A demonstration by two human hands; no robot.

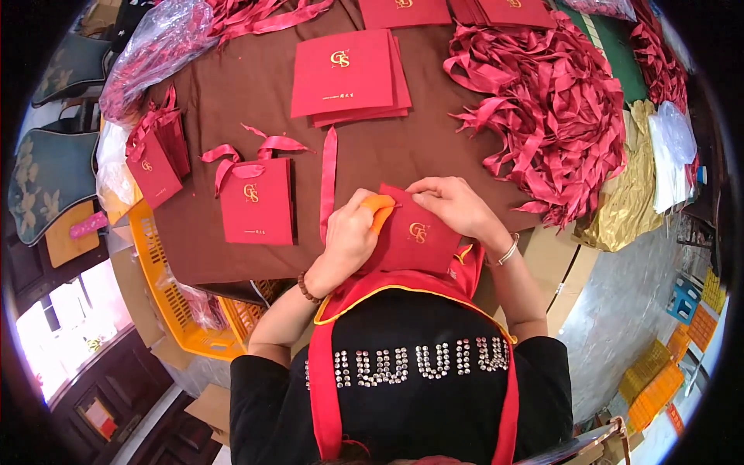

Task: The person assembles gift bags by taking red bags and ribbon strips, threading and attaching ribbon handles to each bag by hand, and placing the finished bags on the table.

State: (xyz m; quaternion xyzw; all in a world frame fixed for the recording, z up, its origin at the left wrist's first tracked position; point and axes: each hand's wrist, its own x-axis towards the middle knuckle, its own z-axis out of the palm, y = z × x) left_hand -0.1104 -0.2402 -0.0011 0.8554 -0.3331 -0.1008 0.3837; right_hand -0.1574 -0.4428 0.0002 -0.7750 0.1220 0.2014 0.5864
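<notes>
A red paper gift bag (415, 240) with a gold emblem lies tilted at the near table edge, against my red apron (387, 280). My left hand (349, 232) is closed on its upper left side, and an orange finger cover (378, 206) sits on one of its fingers. At the top edge, the fingers of my right hand (459, 208) pinch the bag. Just left of my left hand, a loose red ribbon (329, 174) lies lengthwise. Farther left stands a finished-looking red bag (258, 209) with ribbon handles. Whether a ribbon is between my fingers is hidden.
Flat red bags (345, 74) lie stacked ahead on the brown tablecloth (232, 93). A big heap of red ribbons (542, 116) fills the right side. More ribboned bags (157, 167) stand at the left edge, above a yellow plastic crate (174, 302). Gold wrapping (624, 194) hangs at right.
</notes>
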